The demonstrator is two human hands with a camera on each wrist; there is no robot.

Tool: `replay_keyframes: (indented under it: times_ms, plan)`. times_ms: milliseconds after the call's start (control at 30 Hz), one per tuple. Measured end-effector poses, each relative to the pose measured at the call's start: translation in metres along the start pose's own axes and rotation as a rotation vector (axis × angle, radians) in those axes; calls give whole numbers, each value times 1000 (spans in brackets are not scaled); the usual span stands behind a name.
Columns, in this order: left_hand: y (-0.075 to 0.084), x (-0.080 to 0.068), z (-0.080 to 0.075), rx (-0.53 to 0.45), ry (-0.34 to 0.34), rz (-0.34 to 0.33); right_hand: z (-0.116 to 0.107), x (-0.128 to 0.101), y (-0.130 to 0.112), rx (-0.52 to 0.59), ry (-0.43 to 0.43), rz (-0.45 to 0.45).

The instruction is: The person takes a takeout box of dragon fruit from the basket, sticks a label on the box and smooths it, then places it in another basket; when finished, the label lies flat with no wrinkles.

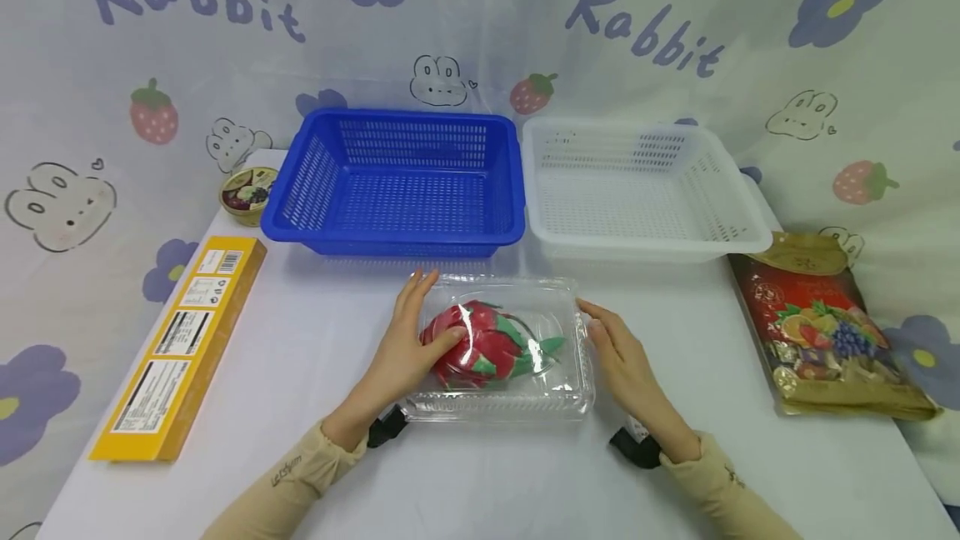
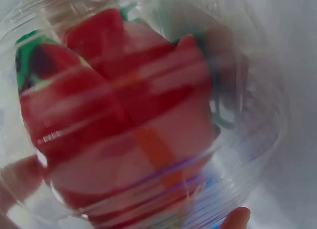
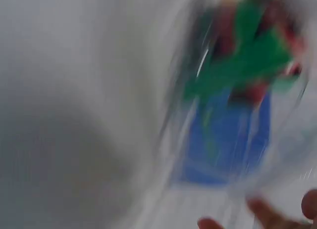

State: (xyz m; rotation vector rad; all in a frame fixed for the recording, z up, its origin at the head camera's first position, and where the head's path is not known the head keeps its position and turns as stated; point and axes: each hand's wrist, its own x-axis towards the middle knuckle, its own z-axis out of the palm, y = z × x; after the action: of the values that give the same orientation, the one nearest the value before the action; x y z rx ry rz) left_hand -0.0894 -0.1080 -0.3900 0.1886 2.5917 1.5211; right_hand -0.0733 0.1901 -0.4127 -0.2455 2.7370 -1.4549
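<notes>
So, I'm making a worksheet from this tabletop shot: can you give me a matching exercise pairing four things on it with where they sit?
Things:
1. yellow box
2. blue basket
3. white basket
4. clear plastic box

Places:
a. between the left hand and the right hand
b. far right, beside the fruit snack bag
c. along the table's left edge
d. far side, next to the small round tin

Pairs: 1-c, 2-d, 3-b, 4-a
</notes>
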Motion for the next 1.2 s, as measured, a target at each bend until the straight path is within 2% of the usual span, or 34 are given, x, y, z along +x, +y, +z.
replay_keyframes:
  times_ms: [67,200,267,367,667,833,1200]
  plan:
    - [0,0,0,4,-13,-7,-9,1,6,-174,54,11]
    - [0,0,1,11,-29,-16,-21,3,17,-346,46,113]
    - [0,0,1,11,-35,-19,-25,4,20,-356,12,176]
    - [0,-1,1,10,-39,-23,-27,5,24,-372,-18,206]
    - [-1,-1,2,0,-17,-17,-30,13,22,-432,-46,157]
    - [-1,-1,3,4,-16,-18,-29,12,20,-481,-21,154]
    - [2,0,2,5,-18,-18,-24,12,20,-419,18,135]
